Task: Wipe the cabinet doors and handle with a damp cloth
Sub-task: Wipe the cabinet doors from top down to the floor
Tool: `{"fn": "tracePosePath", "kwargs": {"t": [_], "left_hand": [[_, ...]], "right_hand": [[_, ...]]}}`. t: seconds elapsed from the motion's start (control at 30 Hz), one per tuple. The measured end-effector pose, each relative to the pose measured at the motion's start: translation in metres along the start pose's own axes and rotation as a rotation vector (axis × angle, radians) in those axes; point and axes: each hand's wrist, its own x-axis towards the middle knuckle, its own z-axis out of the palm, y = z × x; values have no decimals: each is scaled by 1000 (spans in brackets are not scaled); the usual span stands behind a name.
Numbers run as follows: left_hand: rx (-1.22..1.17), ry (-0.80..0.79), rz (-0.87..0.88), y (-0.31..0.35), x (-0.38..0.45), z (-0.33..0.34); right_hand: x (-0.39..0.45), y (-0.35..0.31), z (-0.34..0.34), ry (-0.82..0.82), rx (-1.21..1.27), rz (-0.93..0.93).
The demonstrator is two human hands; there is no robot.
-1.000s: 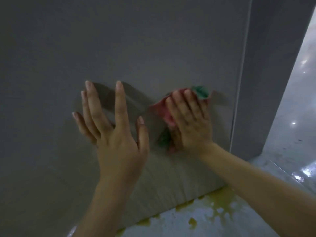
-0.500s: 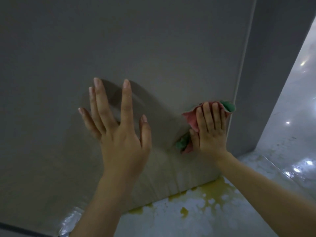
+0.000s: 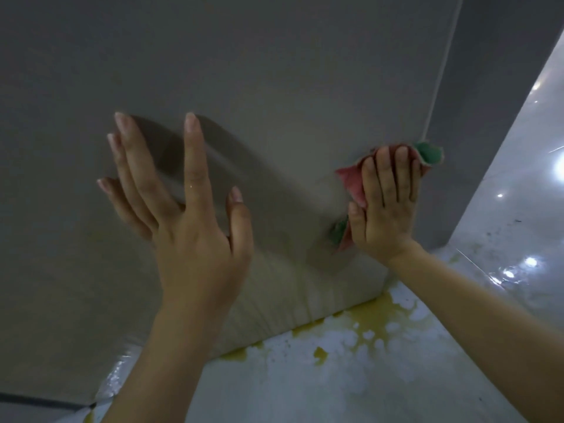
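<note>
Two hands, one cloth, one cabinet door in view. Nearest you, at the bottom of the frame, the glossy floor (image 3: 351, 377) carries a yellow spill (image 3: 366, 319) along the door's lower edge. Your left hand (image 3: 195, 227), centre-left, is spread flat with straight fingers against the grey cabinet door (image 3: 274, 87), holding nothing. Your right hand (image 3: 384, 206), centre-right, presses the cloth (image 3: 430, 154) (pink and green, bunched) flat against the door with straight fingers; the cloth pokes out above your fingertips and below your thumb. Since half a second ago the cloth and right hand have slid up and right to the door's right edge, at the seam with the side panel (image 3: 488, 117).
</note>
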Motion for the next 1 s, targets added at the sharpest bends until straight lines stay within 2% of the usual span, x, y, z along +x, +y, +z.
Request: {"fn": "tracePosePath", "kwargs": {"t": [0.2, 0.43, 0.63, 0.7, 0.8, 1.0], "left_hand": [[-26, 7, -29, 4, -1, 1], [-4, -2, -34, 5, -1, 5], [-7, 3, -15, 4, -2, 2], [-11, 1, -16, 3, -3, 0], [-2, -7, -6, -1, -4, -4], [4, -21, 22, -5, -5, -4]], "right_hand": [[-9, 2, -5, -56, 22, 9], [42, -18, -1, 49, 44, 77], [-16, -29, 4, -69, -3, -159], [-26, -28, 5, -83, -3, -174], [-10, -29, -2, -80, 40, -153], [64, -63, -4, 15, 48, 23]]}}
